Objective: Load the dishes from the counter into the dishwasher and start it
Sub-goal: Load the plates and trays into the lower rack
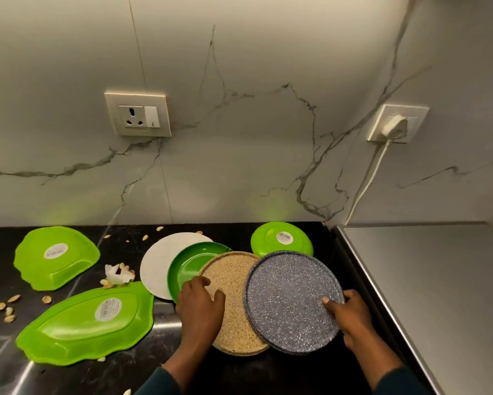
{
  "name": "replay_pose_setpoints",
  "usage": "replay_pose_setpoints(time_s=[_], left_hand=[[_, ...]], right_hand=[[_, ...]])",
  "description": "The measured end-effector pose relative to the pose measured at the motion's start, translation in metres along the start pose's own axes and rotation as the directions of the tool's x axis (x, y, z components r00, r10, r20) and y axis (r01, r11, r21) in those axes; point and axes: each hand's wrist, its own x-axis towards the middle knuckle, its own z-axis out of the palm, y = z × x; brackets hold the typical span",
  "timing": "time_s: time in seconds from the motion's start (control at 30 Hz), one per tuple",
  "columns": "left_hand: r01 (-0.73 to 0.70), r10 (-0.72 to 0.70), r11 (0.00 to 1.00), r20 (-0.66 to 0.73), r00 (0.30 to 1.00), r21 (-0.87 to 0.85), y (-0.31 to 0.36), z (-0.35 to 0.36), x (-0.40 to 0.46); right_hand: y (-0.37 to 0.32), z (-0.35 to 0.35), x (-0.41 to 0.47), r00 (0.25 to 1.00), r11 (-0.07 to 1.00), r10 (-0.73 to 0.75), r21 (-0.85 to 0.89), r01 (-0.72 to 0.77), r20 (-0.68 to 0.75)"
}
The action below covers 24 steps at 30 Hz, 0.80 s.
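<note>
Your right hand (350,315) is gripping the grey speckled plate (289,300) at its right rim, thumb lying on the top face, fingers curling underneath out of sight. The plate is tilting a little and overlapping the right edge of the tan speckled plate (233,292). Your left hand (201,302) is resting on the tan plate's left side, fingers bent over its rim; whether they are gripping it or only pressing, you cannot tell from here. The tan plate is lying partly over a dark green plate (192,265), which is itself lying over a white plate (165,258). All four are sitting fanned out on the black counter (125,354). A small light green plate (282,239) is lying upside down behind them, near the wall. Two leaf-shaped green trays (56,258) (88,323) are lying upside down to the left, stickers facing up. Nut shells (9,307) and a crumpled tissue (115,275) are lying scattered between trays and plates
</note>
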Motion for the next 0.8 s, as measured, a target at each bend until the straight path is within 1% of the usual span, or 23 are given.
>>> replay_pose_setpoints(time_s=[0.1, 0.17, 0.33, 0.43, 0.5, 0.57, 0.67, 0.73, 0.8], left_hand=[[-0.123, 0.115, 0.98, 0.062, 0.991, 0.156, 0.001, 0.008, -0.003], [-0.191, 0.176, 0.965, 0.098, 0.98, 0.179, 0.002, 0.013, -0.007], [-0.247, 0.231, 0.968, 0.219, 0.948, 0.051, 0.008, 0.023, -0.012], [-0.288, 0.265, 0.956, 0.275, 0.924, 0.047, 0.018, 0.024, -0.016], [-0.322, 0.311, 0.947, 0.246, 0.918, 0.006, 0.022, 0.026, -0.015], [-0.323, 0.326, 0.945, 0.202, 0.924, -0.046, 0.026, 0.023, -0.011], [-0.336, 0.362, 0.929, 0.182, 0.914, -0.159, 0.032, 0.022, -0.004], [-0.301, 0.35, 0.919, 0.177, 0.92, -0.254, 0.041, 0.017, -0.003], [-0.209, 0.296, 0.911, 0.211, 0.931, -0.355, 0.052, 0.013, -0.005]], right_hand=[[-0.006, -0.01, -0.006, 0.998, 0.994, -0.002, 0.106, 0.008, -0.056], [-0.01, -0.018, -0.008, 0.994, 0.99, -0.012, 0.136, 0.026, -0.106], [-0.016, -0.041, -0.017, 0.974, 0.973, -0.085, 0.194, 0.126, -0.21], [-0.019, -0.05, -0.022, 0.959, 0.965, -0.107, 0.204, 0.163, -0.261], [-0.021, -0.056, -0.027, 0.95, 0.96, -0.118, 0.213, 0.183, -0.287], [-0.024, -0.061, -0.031, 0.946, 0.952, -0.128, 0.232, 0.202, -0.298], [-0.029, -0.07, -0.038, 0.944, 0.937, -0.146, 0.266, 0.229, -0.297], [-0.033, -0.074, -0.044, 0.945, 0.934, -0.154, 0.27, 0.235, -0.289], [-0.035, -0.081, -0.053, 0.942, 0.93, -0.174, 0.267, 0.253, -0.286]])
